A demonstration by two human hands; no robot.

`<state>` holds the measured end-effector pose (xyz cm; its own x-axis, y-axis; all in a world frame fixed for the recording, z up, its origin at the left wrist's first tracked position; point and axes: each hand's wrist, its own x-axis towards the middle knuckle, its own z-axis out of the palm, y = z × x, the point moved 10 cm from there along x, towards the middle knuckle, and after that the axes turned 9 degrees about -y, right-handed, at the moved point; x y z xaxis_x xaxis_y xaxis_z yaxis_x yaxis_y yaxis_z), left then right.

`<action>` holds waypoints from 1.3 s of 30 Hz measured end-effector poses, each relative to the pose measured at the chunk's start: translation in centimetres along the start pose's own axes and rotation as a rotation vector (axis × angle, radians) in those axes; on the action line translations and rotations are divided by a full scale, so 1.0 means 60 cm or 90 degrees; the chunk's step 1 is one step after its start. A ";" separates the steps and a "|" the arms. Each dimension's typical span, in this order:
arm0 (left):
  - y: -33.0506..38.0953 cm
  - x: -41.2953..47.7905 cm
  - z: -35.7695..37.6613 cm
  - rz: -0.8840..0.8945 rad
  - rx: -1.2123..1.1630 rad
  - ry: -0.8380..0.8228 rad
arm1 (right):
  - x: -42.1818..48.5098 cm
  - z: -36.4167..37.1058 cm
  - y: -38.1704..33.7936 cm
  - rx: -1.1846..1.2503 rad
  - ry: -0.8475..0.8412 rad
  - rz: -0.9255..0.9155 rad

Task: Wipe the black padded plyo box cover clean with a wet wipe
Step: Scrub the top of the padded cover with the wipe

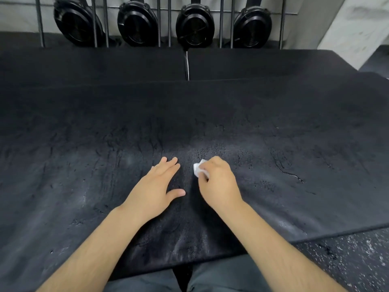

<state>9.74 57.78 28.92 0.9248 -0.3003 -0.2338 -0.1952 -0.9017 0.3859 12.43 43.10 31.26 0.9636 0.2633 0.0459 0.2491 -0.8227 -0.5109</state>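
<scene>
The black padded plyo box cover [273,148] fills most of the view, its worn surface cracked and dusted with pale smears. My right hand [219,182] grips a small crumpled white wet wipe [197,169] and holds it down on the cover near the middle. Just to its left, my left hand [156,184] lies flat on the cover with straight fingers and the thumb spread toward the right hand. Most of the wipe is hidden under my right fingers.
Two more black pads [263,64] lie behind the cover, with a seam and a cable [187,66] between them. Several black round devices [194,24] hang on a metal rail at the back. Speckled rubber floor [347,260] shows at the lower right.
</scene>
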 end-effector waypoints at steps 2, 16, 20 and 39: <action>0.001 0.000 -0.002 0.000 0.005 0.008 | -0.029 0.027 -0.032 0.008 -0.044 -0.070; 0.001 0.011 0.001 -0.033 0.061 0.012 | 0.049 0.000 0.026 -0.031 0.009 -0.038; 0.001 0.010 0.001 -0.043 0.070 0.014 | 0.074 -0.025 0.052 -0.004 0.084 0.030; -0.014 0.124 -0.035 -0.104 0.035 -0.008 | 0.161 -0.028 0.072 0.079 0.052 0.057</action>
<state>17.45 56.95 28.72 0.9413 -0.1524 -0.3011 -0.0607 -0.9542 0.2930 22.99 41.25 30.94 0.9874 0.1455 0.0620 0.1524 -0.7708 -0.6185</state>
